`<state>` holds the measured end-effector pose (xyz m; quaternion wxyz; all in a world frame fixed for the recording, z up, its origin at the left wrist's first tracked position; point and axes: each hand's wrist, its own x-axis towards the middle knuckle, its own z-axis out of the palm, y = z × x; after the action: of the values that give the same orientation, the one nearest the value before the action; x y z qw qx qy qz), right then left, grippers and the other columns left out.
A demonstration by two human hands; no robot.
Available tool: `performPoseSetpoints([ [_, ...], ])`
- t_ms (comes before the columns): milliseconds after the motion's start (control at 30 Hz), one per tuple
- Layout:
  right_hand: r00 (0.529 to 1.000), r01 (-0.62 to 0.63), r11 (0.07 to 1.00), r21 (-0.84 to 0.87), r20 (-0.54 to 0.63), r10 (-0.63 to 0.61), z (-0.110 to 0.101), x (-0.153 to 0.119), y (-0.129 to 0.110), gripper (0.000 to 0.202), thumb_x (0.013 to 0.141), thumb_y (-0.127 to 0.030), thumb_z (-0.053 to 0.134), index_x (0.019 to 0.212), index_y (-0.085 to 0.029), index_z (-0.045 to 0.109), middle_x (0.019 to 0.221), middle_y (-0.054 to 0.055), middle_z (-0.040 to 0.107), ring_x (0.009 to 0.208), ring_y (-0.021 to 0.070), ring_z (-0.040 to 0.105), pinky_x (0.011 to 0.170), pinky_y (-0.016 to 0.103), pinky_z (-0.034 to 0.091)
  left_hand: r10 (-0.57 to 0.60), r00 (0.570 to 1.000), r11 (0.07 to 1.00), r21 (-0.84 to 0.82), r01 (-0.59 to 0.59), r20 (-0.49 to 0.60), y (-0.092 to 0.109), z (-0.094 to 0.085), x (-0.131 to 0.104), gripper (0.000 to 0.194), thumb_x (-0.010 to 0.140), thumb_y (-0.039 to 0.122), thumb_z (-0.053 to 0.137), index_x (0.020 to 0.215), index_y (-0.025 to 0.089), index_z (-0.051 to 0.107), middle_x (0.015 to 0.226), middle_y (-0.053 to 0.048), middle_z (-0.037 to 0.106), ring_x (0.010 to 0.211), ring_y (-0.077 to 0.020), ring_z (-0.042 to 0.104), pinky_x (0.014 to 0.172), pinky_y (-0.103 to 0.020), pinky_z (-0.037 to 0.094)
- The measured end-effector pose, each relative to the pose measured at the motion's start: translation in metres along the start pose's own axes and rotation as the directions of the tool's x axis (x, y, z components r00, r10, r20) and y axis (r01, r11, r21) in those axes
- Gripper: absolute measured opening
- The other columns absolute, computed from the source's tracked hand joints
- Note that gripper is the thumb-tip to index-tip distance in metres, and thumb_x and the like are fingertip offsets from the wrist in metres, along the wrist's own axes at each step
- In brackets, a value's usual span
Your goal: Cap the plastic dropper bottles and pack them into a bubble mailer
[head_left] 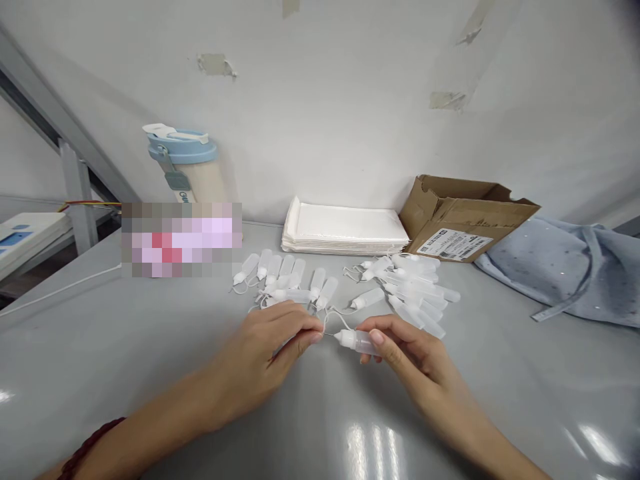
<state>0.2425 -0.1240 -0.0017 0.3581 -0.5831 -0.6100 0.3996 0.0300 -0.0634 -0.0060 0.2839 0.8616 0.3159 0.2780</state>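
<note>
— While it hangs just above the desk (150, 347), who has the small bottle (357, 341)?
— Right hand (400, 353) pinches its body; left hand (270, 353) is closed on the thin tether (325, 325).
— Handling?
— Probably light, slick, squeezable plastic; best held mid-body.

— What are we wearing on our arms?
— Nothing; both forearms are bare, no sleeves. Our left wrist carries a dark red braided cord bracelet (90, 443).
— And our hands?
— Bare too, with short, unpainted nails.
</note>
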Motion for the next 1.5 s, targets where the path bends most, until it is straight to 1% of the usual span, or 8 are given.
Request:
performPoseSetpoints([
  [367, 0.999, -0.028, 1.000, 0.014, 0.019, 0.028, 0.001, -0.001, -0.001, 0.027, 0.092, -0.042, 0.044, 0.102, -0.025, 0.063, 0.074, 0.000, 0.064, 0.074, 0.0151, 0.059, 0.050, 0.021, 0.040, 0.004, 1.000, 1.000, 0.004, -0.004, 0.005, 0.001, -0.001, -0.001, 0.014, 0.090, 0.014, 0.048, 0.089, 0.020, 0.060, 0.078, 0.003, 0.061, 0.070, -0.0096, 0.055, 0.066, -0.020, 0.043],
  [667, 1.000, 0.020, 0.997, -0.072, -0.014, -0.021, 0.005, -0.002, 0.003, 0.023, 0.093, -0.038, 0.042, 0.100, -0.024, 0.060, 0.073, -0.002, 0.063, 0.071, 0.0141, 0.059, 0.051, 0.020, 0.043, 0.049, 0.999, 0.998, 0.032, -0.048, -0.012, -0.001, 0.002, -0.001, 0.016, 0.090, 0.013, 0.046, 0.089, 0.019, 0.060, 0.076, 0.001, 0.061, 0.068, -0.0110, 0.054, 0.064, -0.022, 0.043],
  [767, 0.998, 0.065, 0.995, -0.082, -0.004, -0.066, 0.006, -0.003, 0.004, 0.022, 0.093, -0.035, 0.042, 0.098, -0.023, 0.059, 0.076, 0.000, 0.064, 0.073, 0.0148, 0.061, 0.056, 0.022, 0.046, 0.051, 0.999, 0.998, 0.042, -0.051, -0.006, 0.000, 0.003, -0.002, 0.016, 0.091, 0.013, 0.045, 0.089, 0.018, 0.060, 0.076, 0.001, 0.061, 0.069, -0.0114, 0.054, 0.064, -0.022, 0.043],
  [833, 0.995, 0.099, 0.990, -0.105, -0.001, -0.099, 0.007, -0.003, 0.005, 0.021, 0.094, -0.033, 0.041, 0.098, -0.022, 0.059, 0.074, -0.001, 0.064, 0.070, 0.0144, 0.060, 0.059, 0.023, 0.047, 0.059, 0.998, 0.997, 0.043, -0.059, 0.001, 0.000, 0.003, -0.003, 0.016, 0.091, 0.013, 0.044, 0.089, 0.017, 0.060, 0.076, 0.000, 0.060, 0.069, -0.0118, 0.054, 0.064, -0.023, 0.043],
  [1033, 0.987, 0.158, 0.975, -0.153, -0.005, -0.161, 0.010, -0.003, 0.008, 0.020, 0.094, -0.029, 0.039, 0.096, -0.022, 0.058, 0.069, -0.001, 0.062, 0.064, 0.0141, 0.059, 0.056, 0.023, 0.045, 0.082, 0.997, 0.995, 0.059, -0.081, -0.017, 0.001, 0.008, -0.002, 0.017, 0.090, 0.012, 0.044, 0.089, 0.017, 0.060, 0.074, 0.000, 0.060, 0.068, -0.0123, 0.054, 0.063, -0.023, 0.043],
  [1133, 0.982, 0.186, 0.967, -0.172, 0.004, -0.188, 0.012, -0.003, 0.009, 0.019, 0.094, -0.027, 0.039, 0.098, -0.021, 0.056, 0.070, -0.001, 0.062, 0.063, 0.0135, 0.058, 0.055, 0.023, 0.044, 0.086, 0.996, 0.995, 0.060, -0.086, 0.004, 0.002, 0.008, -0.002, 0.018, 0.090, 0.011, 0.043, 0.088, 0.017, 0.060, 0.075, -0.001, 0.060, 0.069, -0.0133, 0.054, 0.064, -0.025, 0.043],
  [1300, 0.977, 0.211, 0.964, -0.164, 0.021, -0.210, 0.015, -0.005, 0.010, 0.018, 0.094, -0.024, 0.038, 0.098, -0.022, 0.056, 0.070, -0.002, 0.061, 0.062, 0.0123, 0.057, 0.056, 0.022, 0.044, 0.113, 0.994, 0.994, 0.000, -0.113, 0.005, 0.002, 0.008, -0.004, 0.017, 0.090, 0.011, 0.043, 0.090, 0.019, 0.058, 0.077, -0.001, 0.060, 0.070, -0.0142, 0.054, 0.065, -0.026, 0.044],
  [1500, 0.976, 0.218, 0.964, -0.150, 0.041, -0.215, 0.016, -0.005, 0.011, 0.018, 0.094, -0.023, 0.038, 0.098, -0.021, 0.055, 0.073, -0.001, 0.061, 0.062, 0.0131, 0.056, 0.057, 0.023, 0.044, 0.147, 0.989, 0.989, 0.007, -0.147, 0.016, 0.004, 0.009, -0.005, 0.018, 0.089, 0.008, 0.043, 0.089, 0.016, 0.058, 0.077, -0.002, 0.059, 0.071, -0.0139, 0.053, 0.066, -0.027, 0.044],
])
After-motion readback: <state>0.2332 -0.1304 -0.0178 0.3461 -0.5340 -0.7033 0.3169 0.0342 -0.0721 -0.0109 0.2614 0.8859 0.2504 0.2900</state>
